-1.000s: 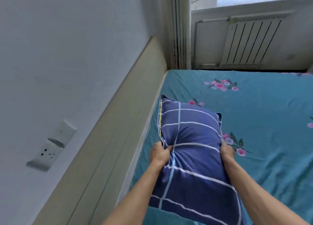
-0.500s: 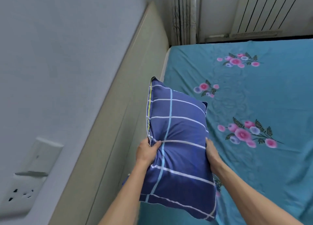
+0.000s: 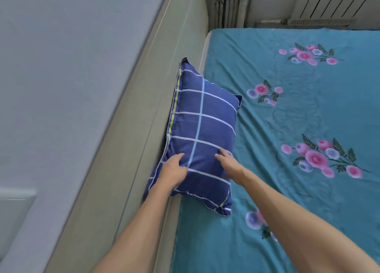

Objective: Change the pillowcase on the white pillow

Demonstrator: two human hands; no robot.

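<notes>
Pillow wears blue checked pillowcase.

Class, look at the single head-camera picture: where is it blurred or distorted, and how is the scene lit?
Head view: soft, even light, no glare. The wall socket at the left edge is smeared. The right hand is slightly blurred. The headboard slants steeply under wide-angle distortion. The checked pillow stays fairly sharp.

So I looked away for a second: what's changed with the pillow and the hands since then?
The blue checked pillow went from held up to propped against the headboard. The left hand and right hand released its sides and now rest on its front. The pillowcase stayed on.
</notes>
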